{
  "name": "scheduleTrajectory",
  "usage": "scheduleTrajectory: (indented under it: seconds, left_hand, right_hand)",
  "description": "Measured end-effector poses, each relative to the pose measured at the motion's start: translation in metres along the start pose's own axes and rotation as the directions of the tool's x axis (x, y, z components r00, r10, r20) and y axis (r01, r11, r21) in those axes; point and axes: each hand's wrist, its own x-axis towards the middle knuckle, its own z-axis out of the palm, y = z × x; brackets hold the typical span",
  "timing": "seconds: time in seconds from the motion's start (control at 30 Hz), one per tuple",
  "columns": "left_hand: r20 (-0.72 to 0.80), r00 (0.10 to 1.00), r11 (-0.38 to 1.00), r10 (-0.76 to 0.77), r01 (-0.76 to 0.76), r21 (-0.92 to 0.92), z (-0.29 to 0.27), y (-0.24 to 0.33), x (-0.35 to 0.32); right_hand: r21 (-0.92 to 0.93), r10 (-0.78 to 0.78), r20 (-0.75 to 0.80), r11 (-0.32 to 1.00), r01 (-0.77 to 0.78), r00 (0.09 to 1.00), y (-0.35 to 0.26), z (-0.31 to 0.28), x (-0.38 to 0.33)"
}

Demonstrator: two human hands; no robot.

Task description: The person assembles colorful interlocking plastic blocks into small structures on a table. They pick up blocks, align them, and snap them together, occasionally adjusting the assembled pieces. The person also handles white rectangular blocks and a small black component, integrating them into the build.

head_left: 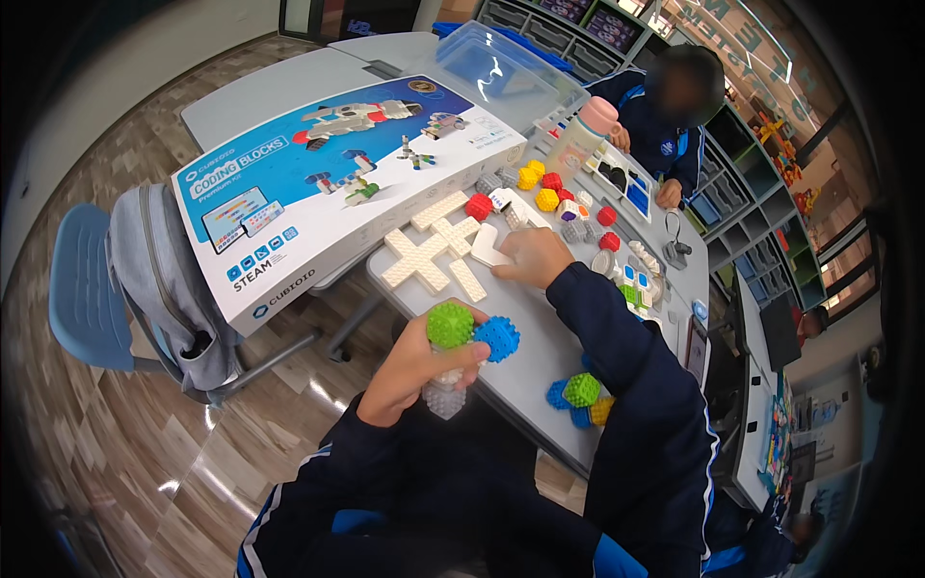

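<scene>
1. Gripping a cluster of green, blue and grey blocks (pixel 450 326), your left hand (pixel 409 358) has its thumb and fingers wrapped around it.
2. Ahead and to the right of that grip, your right hand (pixel 533 256) has fingers at a white piece (pixel 488 248); I cannot tell whether they pinch it.
3. Left of those fingers lie cream plates (pixel 416 266).
4. Farther left sits a large box (pixel 289 207).

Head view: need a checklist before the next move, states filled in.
1. Left hand has hold of the green block and blue block cluster: ok.
2. Cluster fully over the table: not ok, grey block shows past its edge.
3. Right hand at the white angled piece: ok; firm grip: cannot tell.
4. Right sleeve clear of the block pile: cannot tell.
5. Bottle lid on: ok.
</scene>
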Motion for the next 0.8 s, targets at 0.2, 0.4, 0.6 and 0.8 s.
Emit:
scheduleTrajectory:
  seconds: [0.2,0.4,0.6,0.8]
  left_hand:
    - [-0.083,0.992,0.987,0.091,-0.101,-0.126,0.004,-0.011,0.007]
    - [-0.082,0.996,0.995,0.046,-0.053,-0.082,0.014,-0.021,0.013]
    - [-0.104,0.994,0.999,0.042,-0.042,-0.002,0.035,-0.033,0.018]
    - [-0.137,0.979,0.985,0.153,-0.162,-0.060,0.063,-0.050,0.020]
  right_hand:
    - [0.294,0.003,-0.089,0.956,0.024,0.996,-0.006,-0.023,-0.018]
    - [0.851,-0.022,0.371,0.410,-0.330,0.928,-0.027,-0.074,-0.080]
    - [0.874,-0.078,0.405,0.327,-0.360,0.911,-0.044,-0.079,-0.130]
    - [0.786,-0.020,0.293,0.574,-0.229,0.956,-0.054,-0.080,-0.165]
